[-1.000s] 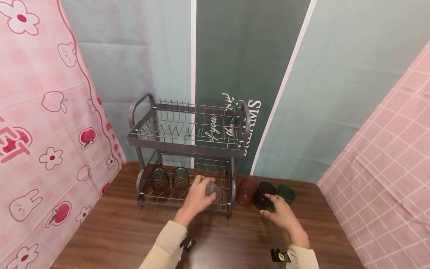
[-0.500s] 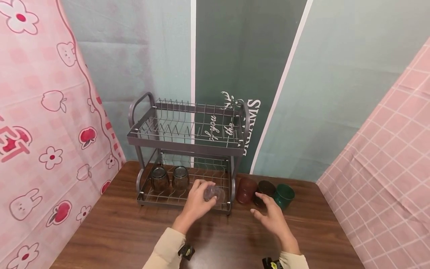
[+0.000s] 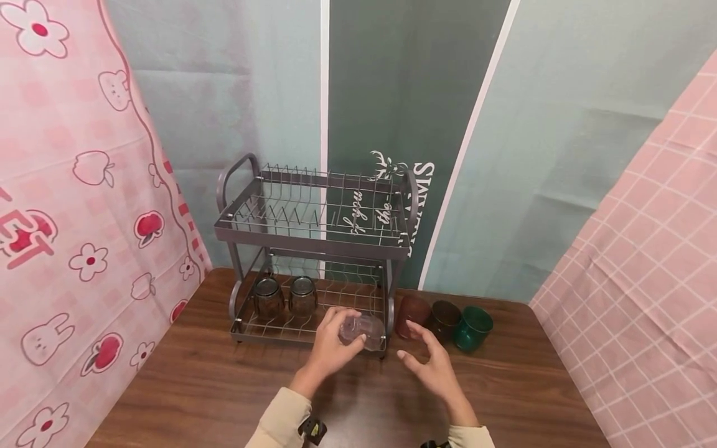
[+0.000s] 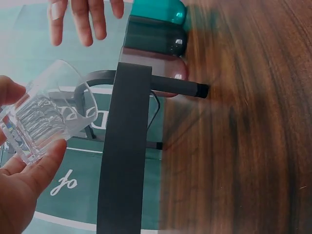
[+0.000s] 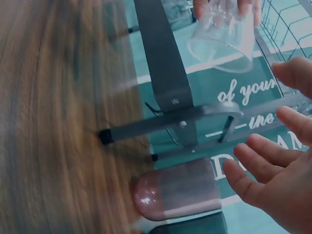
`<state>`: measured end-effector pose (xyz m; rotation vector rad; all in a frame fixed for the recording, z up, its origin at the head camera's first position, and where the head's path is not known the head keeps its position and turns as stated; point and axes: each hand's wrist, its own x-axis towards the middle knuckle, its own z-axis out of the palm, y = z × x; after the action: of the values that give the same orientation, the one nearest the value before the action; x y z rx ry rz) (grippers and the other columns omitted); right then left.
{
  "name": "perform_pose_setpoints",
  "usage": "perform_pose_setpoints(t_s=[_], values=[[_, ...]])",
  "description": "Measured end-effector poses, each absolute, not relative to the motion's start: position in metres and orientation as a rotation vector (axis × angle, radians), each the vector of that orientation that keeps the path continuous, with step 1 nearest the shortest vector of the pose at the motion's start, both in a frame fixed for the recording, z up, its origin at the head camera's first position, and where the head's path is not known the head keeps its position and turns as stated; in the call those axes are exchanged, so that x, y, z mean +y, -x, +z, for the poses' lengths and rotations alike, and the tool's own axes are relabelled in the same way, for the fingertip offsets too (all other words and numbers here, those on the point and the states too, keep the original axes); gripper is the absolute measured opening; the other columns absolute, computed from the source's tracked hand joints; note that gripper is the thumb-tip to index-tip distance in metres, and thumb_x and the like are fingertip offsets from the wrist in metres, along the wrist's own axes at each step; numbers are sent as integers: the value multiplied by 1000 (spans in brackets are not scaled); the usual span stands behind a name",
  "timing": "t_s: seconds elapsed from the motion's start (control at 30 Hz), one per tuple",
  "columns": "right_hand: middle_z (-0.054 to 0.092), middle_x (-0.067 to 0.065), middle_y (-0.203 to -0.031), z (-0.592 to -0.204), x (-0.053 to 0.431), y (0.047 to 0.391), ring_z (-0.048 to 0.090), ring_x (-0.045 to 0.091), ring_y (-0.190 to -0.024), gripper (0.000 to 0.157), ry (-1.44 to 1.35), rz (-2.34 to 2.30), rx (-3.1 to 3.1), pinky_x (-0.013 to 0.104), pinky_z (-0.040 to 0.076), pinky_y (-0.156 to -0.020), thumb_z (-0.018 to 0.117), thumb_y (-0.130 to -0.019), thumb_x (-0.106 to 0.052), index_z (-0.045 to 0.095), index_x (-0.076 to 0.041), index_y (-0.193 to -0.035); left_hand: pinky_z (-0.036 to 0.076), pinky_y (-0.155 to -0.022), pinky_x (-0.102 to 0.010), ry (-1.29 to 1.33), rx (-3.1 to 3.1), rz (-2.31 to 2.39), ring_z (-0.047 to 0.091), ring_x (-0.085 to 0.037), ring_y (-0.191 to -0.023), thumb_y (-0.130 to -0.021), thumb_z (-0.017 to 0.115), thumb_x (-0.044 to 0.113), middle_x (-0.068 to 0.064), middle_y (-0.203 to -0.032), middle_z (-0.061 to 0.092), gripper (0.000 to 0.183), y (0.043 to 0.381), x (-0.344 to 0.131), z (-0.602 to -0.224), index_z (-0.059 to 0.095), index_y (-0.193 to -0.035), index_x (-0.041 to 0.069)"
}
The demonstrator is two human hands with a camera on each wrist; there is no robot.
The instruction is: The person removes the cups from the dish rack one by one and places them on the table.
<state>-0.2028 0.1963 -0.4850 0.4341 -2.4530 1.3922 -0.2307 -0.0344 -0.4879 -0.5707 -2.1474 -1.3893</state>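
Observation:
My left hand (image 3: 327,350) grips a clear drinking glass (image 4: 53,109) around its thick base, thumb on one side and fingers on the other. Tilted over, the glass has its mouth toward the right, in front of the rack's lower right corner. My right hand (image 3: 434,368) holds nothing; its fingers are spread and face the glass from the right. In the right wrist view those fingers (image 5: 265,156) stand apart from it. Behind my hands is a two-tier grey dish rack (image 3: 313,244). Two smoky glasses (image 3: 303,298) stand upside down on its lower tier, at the left.
Right of the rack, a reddish tumbler (image 3: 411,311), a dark brown tumbler (image 3: 445,317) and a teal tumbler (image 3: 474,328) stand in a row on the wooden table (image 3: 504,398). Patterned pink cloths (image 3: 633,261) hang at both sides, with a green curtain behind.
My right hand has moved left from the dark and teal tumblers toward the clear glass. My left hand has drawn the glass slightly forward and tipped its mouth to the right.

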Motion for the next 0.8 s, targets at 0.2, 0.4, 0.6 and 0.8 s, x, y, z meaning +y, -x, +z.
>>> perform_pose_setpoints(t_s=[0.2,0.4,0.6,0.8], values=[[54,18,-122,-473,181,197,50,37,-108,58,-510,1652,-2369,35,49,-78,73,-76,2,49,-2,-129,47,-74,-34,580,-2103,-1386,55,-14,-90,-66,76,11,2,-103,54,41,228,-32,-491,63,-104,12],[42,34,-129,-468,170,195,42,50,-115,64,-586,1884,-2274,56,44,-81,68,-78,9,38,10,-134,48,-72,-32,593,-2064,-1526,55,-16,-87,-68,74,6,0,-102,54,41,222,-29,-488,61,-106,9],[39,30,-134,-487,168,205,40,47,-119,67,-641,2015,-2172,43,48,-83,66,-79,8,35,6,-138,53,-68,-35,668,-2039,-1849,57,-33,-88,-75,67,-10,-22,-103,50,38,204,-27,-461,53,-110,-10],[42,30,-130,-498,167,210,45,42,-116,64,-679,2100,-2086,37,49,-81,65,-79,9,37,6,-136,52,-72,-35,671,-1985,-2024,53,-36,-97,-79,62,-12,-25,-113,47,37,204,-25,-466,48,-113,-13]])
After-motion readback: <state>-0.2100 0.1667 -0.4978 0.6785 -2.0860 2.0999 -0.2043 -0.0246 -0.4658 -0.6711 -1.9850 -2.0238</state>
